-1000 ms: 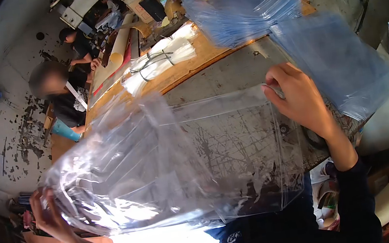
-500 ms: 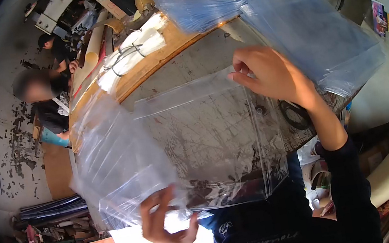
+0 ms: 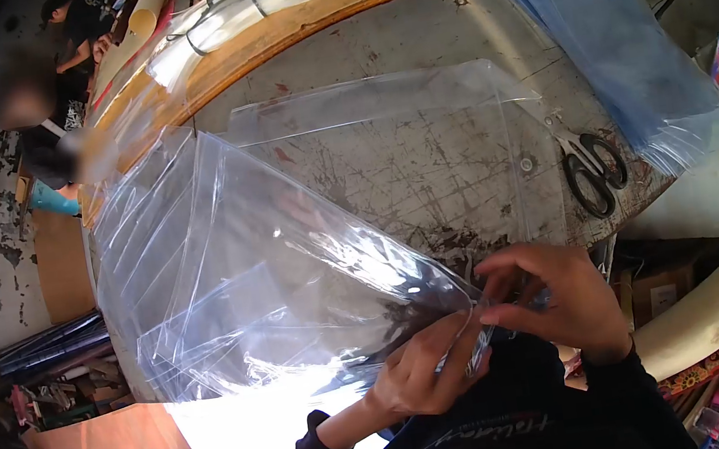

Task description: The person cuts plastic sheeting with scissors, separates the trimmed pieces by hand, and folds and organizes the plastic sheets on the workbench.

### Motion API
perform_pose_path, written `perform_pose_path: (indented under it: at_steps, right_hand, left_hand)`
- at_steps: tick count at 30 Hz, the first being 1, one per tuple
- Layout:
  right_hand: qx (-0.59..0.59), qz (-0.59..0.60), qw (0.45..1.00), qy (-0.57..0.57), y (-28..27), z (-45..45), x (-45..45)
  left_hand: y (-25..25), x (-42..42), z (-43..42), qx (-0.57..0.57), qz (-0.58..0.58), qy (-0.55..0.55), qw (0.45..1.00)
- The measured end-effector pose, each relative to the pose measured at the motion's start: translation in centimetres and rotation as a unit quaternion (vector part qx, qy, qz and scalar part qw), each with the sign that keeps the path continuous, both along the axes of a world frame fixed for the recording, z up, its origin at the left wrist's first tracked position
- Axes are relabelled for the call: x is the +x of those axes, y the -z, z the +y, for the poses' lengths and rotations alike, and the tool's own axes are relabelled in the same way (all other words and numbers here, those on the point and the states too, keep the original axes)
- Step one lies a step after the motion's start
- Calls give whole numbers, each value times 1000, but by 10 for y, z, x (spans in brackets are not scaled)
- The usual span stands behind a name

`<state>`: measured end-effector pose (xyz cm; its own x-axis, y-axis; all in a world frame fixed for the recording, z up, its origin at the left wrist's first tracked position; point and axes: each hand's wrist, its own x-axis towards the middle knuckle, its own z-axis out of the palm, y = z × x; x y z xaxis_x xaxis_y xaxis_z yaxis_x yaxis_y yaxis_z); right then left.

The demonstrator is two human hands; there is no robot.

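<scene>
A clear plastic sheet [image 3: 314, 231] stretches from the left side of the worn table to its front edge, where its gathered edge is in my hands. My left hand [image 3: 430, 366] is closed on that edge. Close beside it on the right, my right hand [image 3: 558, 298] pinches the same edge between thumb and fingers. Another flat clear plastic piece [image 3: 361, 103] lies across the middle of the table. Black-handled scissors [image 3: 590, 164] rest to the right, above my right hand, their blades partly under or beside the clear plastic.
Bluish plastic sheets [image 3: 611, 51] are stacked at the back right. A tied white bundle [image 3: 229, 18] lies on the wooden strip [image 3: 303, 16] at the back. Two people are at the far left. A cream roll [image 3: 703, 314] stands at the lower right, beyond the table.
Both hands have come together at the table's front edge, my right hand moving down and my left rightward. The clear sheet is now folded toward them, and the scissors are uncovered.
</scene>
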<state>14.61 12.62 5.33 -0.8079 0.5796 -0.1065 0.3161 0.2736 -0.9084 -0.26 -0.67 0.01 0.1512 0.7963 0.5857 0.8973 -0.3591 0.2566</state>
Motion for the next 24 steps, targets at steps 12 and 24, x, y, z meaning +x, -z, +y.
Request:
perform_pose_path:
  at_steps: [12,24]
  right_hand:
    - [-277,82,944,159,23,-21,-9]
    - [-267,63,939,205,19,-17,-15]
  left_hand:
    - [-78,-32,7,-100,264,24,959]
    - [-30,-2,-4,-156,152,-189,957]
